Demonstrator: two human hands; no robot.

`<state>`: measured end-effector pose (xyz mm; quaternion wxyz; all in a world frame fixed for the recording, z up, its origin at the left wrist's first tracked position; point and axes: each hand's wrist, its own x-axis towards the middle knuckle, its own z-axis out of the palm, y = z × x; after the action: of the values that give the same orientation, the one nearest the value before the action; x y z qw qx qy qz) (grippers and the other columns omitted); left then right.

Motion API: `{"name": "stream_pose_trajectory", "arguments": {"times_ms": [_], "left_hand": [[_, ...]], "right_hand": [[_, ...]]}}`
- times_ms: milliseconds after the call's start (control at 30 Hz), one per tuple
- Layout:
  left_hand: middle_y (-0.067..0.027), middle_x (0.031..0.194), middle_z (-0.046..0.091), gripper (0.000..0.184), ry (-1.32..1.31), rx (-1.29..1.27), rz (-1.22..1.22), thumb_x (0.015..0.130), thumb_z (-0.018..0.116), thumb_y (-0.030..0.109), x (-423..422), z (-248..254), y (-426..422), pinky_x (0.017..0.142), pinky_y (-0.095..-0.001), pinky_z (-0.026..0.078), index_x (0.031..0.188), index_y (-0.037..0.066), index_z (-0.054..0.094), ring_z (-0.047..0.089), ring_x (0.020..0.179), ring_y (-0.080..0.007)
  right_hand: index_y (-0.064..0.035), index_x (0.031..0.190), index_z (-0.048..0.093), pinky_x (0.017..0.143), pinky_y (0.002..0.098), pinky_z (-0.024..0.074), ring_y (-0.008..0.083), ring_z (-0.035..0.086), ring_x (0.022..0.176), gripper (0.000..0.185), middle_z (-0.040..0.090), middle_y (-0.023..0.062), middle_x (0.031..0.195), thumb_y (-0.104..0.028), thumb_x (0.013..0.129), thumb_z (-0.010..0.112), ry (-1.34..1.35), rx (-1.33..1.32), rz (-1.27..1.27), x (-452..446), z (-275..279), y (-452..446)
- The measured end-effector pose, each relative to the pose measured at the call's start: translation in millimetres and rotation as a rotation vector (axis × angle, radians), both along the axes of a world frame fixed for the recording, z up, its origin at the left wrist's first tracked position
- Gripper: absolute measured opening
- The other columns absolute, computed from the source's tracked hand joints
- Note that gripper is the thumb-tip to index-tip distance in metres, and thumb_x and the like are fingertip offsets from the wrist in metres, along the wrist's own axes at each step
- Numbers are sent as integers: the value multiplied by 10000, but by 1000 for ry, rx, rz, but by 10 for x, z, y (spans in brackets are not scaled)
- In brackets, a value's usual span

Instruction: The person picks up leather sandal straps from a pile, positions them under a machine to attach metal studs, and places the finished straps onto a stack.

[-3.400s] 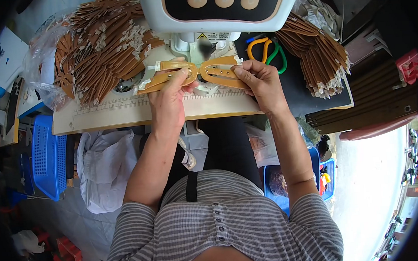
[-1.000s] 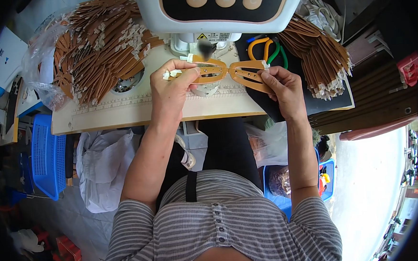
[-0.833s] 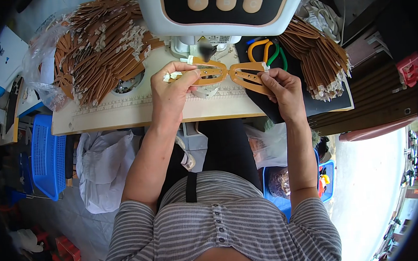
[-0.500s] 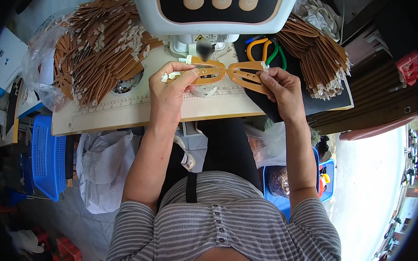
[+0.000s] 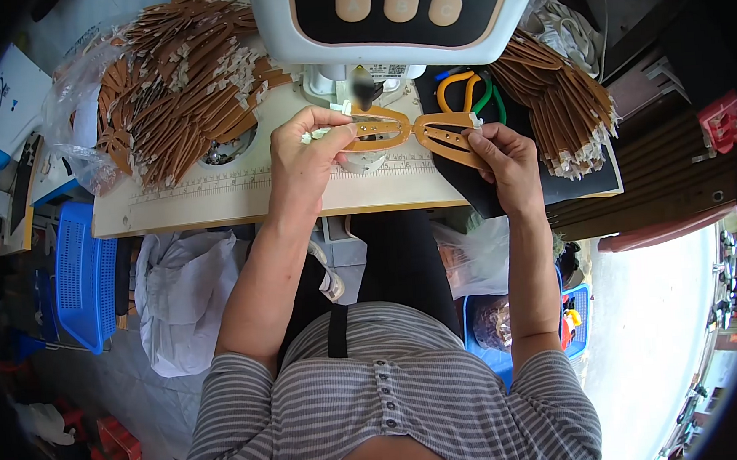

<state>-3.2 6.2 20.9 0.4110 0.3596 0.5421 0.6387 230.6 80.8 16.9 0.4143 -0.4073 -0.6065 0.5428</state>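
Just in front of the machine head, a tan leather-like strap piece (image 5: pixel 445 129) is held up, with long slots, small round studs or holes and a narrow middle. My left hand (image 5: pixel 303 158) pinches its left part between thumb and fingers; whitish tabs stick out by those fingers. At the right end, beside another white tab, my right hand (image 5: pixel 509 162) is closed on the same piece. The white machine (image 5: pixel 391 50), with A, B and C buttons, stands over the work; a dark blurred part hangs just behind the strap piece.
Stacks of similar brown pieces with white ends lie to the left (image 5: pixel 183 89) and right (image 5: pixel 558 92). Orange-and-green-handled pliers (image 5: pixel 466 89) rest on a black mat. A ruler scale (image 5: pixel 247 180) runs along the table. Blue baskets (image 5: pixel 84 277) stand below.
Both hands and the strap piece have shifted slightly to the right in view. The machine head also appears a little further right and lower. My grip looks the same.
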Motion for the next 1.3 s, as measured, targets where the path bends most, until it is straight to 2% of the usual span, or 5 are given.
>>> {"name": "stream_pose_trajectory", "arguments": {"times_ms": [333, 633, 900, 1133, 1300], "left_hand": [[-101, 870, 630, 127, -54, 24, -99, 765, 614, 25, -72, -22, -51, 683, -216, 447, 884, -13, 594, 594, 780, -121], [-117, 940, 633, 181, 435, 592, -23, 740, 519, -158, -151, -218, -370, 864, -301, 448, 799, 11, 544, 575, 967, -185], [-95, 989, 623, 233, 317, 337, -224, 786, 554, -75, 335, -95, -397, 781, -241, 432, 1007, -11, 589, 572, 899, -125], [-80, 873, 654, 156, 677, 406, -39, 762, 606, -42, -57, 153, -458, 684, -264, 465, 908, 8, 626, 611, 779, -136], [-123, 833, 636, 109, 1007, 263, 454, 772, 603, 34, -965, 263, -471, 718, -330, 467, 876, 9, 627, 611, 798, -266]], "right_hand": [[13, 874, 627, 534, 175, 420, 43, 526, 586, 77, 600, 9, 711, -40, 819, 633, 63, -4, 8, 22, 28, -70], [-55, 830, 623, 683, 314, 463, 251, 610, 806, 216, 627, 75, 896, 32, 636, 659, -327, 1287, -77, 77, 121, -278], [10, 856, 614, 634, 218, 454, 64, 555, 708, 90, 615, 20, 807, -71, 825, 638, 13, 386, -223, 663, 363, -434], [31, 854, 614, 599, 164, 420, 34, 523, 675, 130, 590, 6, 737, -98, 855, 608, 95, 519, -669, 974, 993, 171], [-20, 857, 645, 627, 352, 467, 249, 626, 711, 288, 643, 113, 757, -299, 846, 574, -925, 714, -830, 1043, 926, 829]]}}
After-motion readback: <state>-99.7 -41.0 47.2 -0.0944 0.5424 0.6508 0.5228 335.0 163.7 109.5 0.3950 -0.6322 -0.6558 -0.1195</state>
